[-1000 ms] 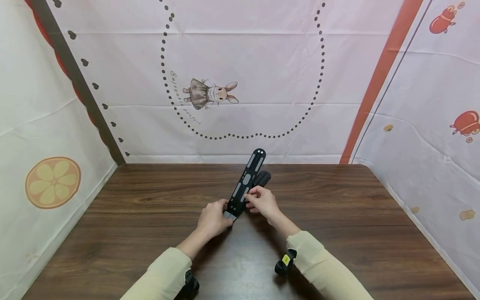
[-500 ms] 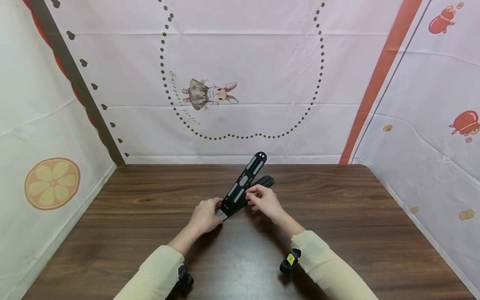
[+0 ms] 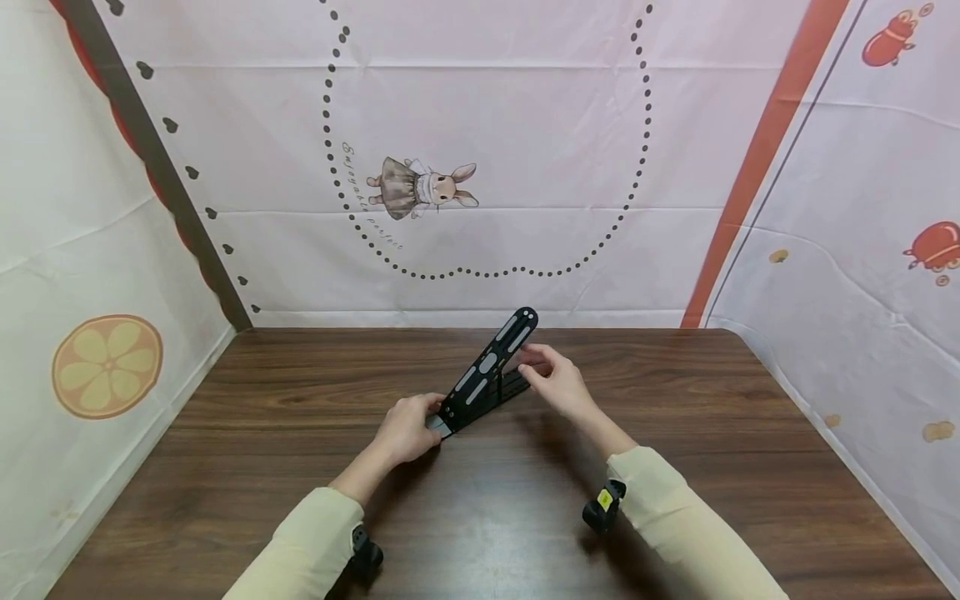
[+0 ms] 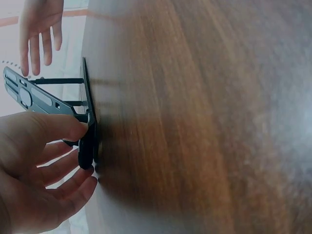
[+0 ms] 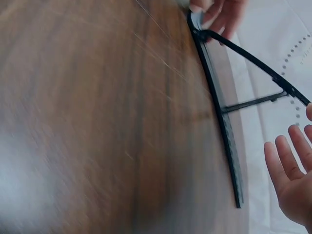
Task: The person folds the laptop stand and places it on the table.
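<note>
Shifted far-right, the right hand, fingers loose, sits by the black stand, probably light, stiff, best held where the left hand grips its near-left hinge end.

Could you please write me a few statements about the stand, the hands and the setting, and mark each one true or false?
1. The left hand holds the black stand at the end where its two arms meet. True.
2. The stand is folded completely flat. False: its upper plate slants up, well apart from its base.
3. The right hand is clenched in a fist. False: the right hand has its fingers extended.
4. A thin strut spans the gap between base and upper plate. True.
5. The table has a brown wood grain. True.
6. Both sleeves are black. False: the sleeves are pale yellow.
</note>
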The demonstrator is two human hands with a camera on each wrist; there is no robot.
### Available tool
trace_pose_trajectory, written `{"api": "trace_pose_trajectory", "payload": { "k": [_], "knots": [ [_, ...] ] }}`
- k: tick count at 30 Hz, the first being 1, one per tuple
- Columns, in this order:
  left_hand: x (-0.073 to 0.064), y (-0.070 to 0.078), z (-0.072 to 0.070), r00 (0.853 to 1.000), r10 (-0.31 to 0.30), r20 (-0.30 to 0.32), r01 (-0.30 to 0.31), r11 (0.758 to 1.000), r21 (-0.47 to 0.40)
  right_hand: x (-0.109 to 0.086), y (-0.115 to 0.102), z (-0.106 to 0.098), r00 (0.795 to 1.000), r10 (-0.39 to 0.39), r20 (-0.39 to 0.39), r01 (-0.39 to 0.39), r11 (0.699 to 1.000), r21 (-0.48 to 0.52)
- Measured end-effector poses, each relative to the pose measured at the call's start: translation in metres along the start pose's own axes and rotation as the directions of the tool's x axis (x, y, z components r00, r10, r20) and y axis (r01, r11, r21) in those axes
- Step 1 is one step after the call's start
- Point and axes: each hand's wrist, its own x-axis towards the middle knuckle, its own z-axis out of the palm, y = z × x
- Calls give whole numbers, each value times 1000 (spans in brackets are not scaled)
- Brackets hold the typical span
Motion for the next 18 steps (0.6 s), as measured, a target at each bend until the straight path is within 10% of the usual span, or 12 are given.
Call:
{"api": "trace_pose_trajectory", "payload": {
  "k": [18],
  "knots": [
    [3,-6,-1,997,75,18,-74,997,-26,15,-6,-44,989,-82,121,102,981,-165]
  ]
}}
